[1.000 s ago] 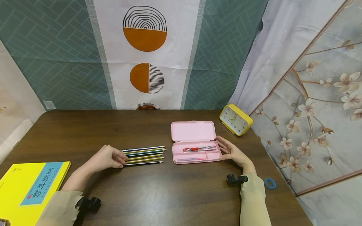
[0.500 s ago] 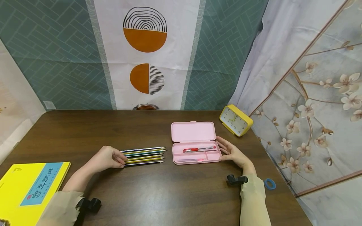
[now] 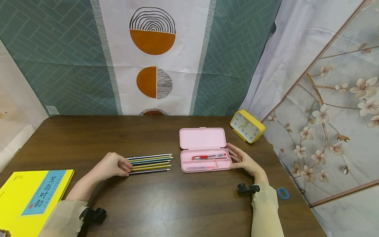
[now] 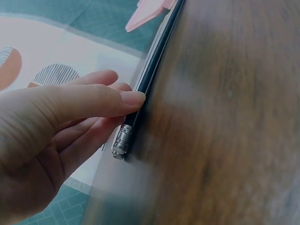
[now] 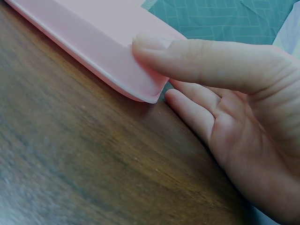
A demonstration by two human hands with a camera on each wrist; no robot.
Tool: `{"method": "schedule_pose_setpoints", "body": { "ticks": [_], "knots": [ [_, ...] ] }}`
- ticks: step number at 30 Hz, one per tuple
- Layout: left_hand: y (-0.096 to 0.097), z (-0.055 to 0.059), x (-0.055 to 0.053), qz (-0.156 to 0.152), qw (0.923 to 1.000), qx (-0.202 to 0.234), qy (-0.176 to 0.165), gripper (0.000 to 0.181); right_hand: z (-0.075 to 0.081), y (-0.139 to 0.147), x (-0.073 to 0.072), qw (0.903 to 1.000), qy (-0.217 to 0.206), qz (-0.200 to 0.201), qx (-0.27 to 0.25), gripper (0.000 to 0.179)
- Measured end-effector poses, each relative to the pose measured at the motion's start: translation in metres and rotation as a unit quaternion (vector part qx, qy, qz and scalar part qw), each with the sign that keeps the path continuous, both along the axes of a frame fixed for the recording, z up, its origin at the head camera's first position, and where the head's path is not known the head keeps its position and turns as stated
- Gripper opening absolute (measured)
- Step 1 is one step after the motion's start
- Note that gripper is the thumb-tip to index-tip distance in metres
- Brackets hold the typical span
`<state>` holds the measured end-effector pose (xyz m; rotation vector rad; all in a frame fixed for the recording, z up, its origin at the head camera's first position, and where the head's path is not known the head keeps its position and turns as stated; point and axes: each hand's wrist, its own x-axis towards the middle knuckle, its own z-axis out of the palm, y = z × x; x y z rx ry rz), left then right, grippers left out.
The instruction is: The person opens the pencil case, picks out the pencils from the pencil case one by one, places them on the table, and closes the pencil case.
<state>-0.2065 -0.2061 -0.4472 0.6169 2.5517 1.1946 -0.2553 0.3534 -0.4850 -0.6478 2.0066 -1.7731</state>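
Several pencils (image 3: 155, 163) lie side by side on the table, tips pointing right. My left hand (image 3: 113, 164) grips their left ends, with the thumb at the nearest, dark pencil (image 4: 157, 56) and the fingers on the far side. That pencil's metal eraser end shows below the thumb in the left wrist view. To the right, a pink pencil case (image 3: 183, 166) lies with its lid raised, holding a red pen (image 3: 204, 157) and a pale pink pen (image 3: 199, 167). My right hand (image 3: 244, 161) rests at the case's right end, thumb touching its near corner (image 5: 136, 79), fingers extended along the side.
A yellow alarm clock (image 3: 247, 126) stands behind the case at the right. At the left lies a yellow book (image 3: 17, 187) with a blue title panel. A blue ring (image 3: 282, 193) lies beside the right sleeve. Curtains (image 3: 83, 49) hang along the table's back edge.
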Motion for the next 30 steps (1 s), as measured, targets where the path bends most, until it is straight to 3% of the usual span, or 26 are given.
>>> {"method": "schedule_pose_setpoints", "body": {
  "ticks": [15, 20, 30],
  "knots": [
    [-0.001, 0.003, 0.002, 0.000, 1.0000, 0.005, 0.004, 0.019, 0.001, -0.002, 0.000, 1.0000, 0.000, -0.003, 0.003, 0.099],
    [0.001, 0.007, 0.002, 0.005, 0.9997, 0.009, 0.020, 0.019, 0.001, -0.002, 0.001, 1.0000, 0.001, -0.001, -0.001, 0.099],
    [0.016, 0.013, 0.002, -0.004, 0.9985, 0.031, 0.045, 0.035, 0.001, 0.000, 0.001, 1.0000, -0.003, 0.000, -0.001, 0.100]
  ]
}}
